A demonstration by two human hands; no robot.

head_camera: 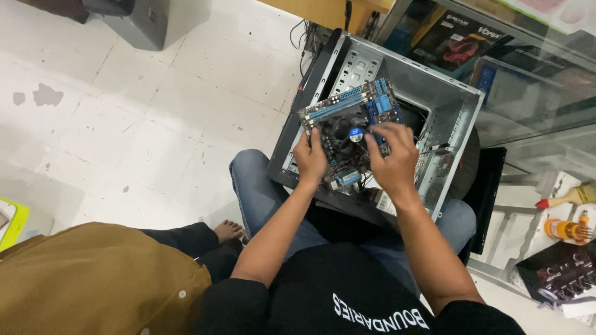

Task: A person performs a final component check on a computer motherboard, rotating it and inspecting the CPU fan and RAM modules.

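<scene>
- The left hand [310, 158] grips the near-left edge of the dark rectangular computer motherboard [351, 133]. The fingers are curled around the board's rim, with the thumb lying on its upper face.
- The right hand [392, 158] rests on the right side of the motherboard. Its fingers [388, 131] are bent and partly spread, pressing down on the board just beside the round black cooler fan [347, 133]. Whether the fingers pinch anything there cannot be told.
- The motherboard is held tilted above the open interior of the grey sheet-metal computer case [428, 99]. Blue slots run along the board's far edge, and the cooler fan sits near its middle.
- The computer case lies on its side across the person's lap, on blue denim jeans [261, 192], with its open side facing up.
- A second person in a mustard-brown shirt [105, 279] sits at the lower left, one bare foot [228, 231] on the white tiled floor [143, 118].
- At the right edge, a yellow-handled screwdriver [568, 229] lies near a pale bristle brush [574, 195], well apart from both hands.
</scene>
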